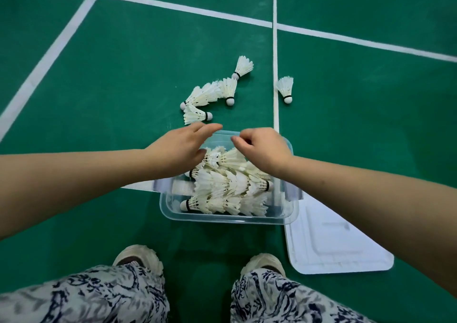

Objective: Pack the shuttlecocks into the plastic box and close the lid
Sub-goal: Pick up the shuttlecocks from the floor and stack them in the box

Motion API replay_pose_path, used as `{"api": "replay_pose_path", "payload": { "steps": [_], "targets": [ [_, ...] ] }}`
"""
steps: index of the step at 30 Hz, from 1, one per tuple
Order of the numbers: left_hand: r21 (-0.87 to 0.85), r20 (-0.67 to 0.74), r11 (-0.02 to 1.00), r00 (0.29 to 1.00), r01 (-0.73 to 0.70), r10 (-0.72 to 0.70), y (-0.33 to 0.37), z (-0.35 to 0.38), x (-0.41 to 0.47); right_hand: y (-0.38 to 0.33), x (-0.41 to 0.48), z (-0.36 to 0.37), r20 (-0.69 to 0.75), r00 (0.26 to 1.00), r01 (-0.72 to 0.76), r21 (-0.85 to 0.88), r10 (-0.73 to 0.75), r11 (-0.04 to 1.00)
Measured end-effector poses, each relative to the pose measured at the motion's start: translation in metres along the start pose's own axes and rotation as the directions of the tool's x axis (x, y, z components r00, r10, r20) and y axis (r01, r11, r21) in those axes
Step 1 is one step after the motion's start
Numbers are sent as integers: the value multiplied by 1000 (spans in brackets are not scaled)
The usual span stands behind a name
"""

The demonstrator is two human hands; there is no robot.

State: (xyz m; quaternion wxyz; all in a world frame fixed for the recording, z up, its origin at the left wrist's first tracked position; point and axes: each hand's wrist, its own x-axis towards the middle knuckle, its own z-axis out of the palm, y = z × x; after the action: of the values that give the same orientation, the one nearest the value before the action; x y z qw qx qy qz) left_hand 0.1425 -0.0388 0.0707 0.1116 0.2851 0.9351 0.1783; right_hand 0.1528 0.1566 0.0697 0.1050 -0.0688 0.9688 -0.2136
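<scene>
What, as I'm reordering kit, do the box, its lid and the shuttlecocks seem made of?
Clear rectangular plastic box: glossy, see-through walls. Flat white lid: likely matte plastic, moulded ridges. White shuttlecocks: apparently real feathers, frayed vanes; rounded bases possibly cork, unclear.

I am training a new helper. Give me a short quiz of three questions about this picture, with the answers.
1. True or false: the lid is closed on the box.
2. The lone shuttlecock lies: A) inside the box, B) on the floor, right of the white line, C) on the lid.
3. Fill in: the left hand reaches over the box with fingers ____ (straight or curled).
Key: 1 false, the lid lies on the floor beside the box. 2 B. 3 straight.
</scene>
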Motion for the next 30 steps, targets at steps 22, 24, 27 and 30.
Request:
{"api": "replay_pose_path", "payload": {
  "steps": [22, 24, 27, 30],
  "targets": [
    [91, 193, 932, 912, 351, -363, -157, 65, 177, 82, 186, 48, 226, 973, -50, 52, 37, 997],
    [49, 168, 942, 927, 332, -336, -158, 67, 181, 85, 185, 54, 235, 971, -57, 53, 43, 997],
    [11, 188, 939, 922, 343, -339, -154, 64, 184, 87, 183, 61, 229, 972, -64, 63, 48, 996],
    [1, 200, 947, 928, 321, -315, -147, 62, 178, 87, 178, 60, 225, 973, -74, 80, 55, 994]
  ]
}}
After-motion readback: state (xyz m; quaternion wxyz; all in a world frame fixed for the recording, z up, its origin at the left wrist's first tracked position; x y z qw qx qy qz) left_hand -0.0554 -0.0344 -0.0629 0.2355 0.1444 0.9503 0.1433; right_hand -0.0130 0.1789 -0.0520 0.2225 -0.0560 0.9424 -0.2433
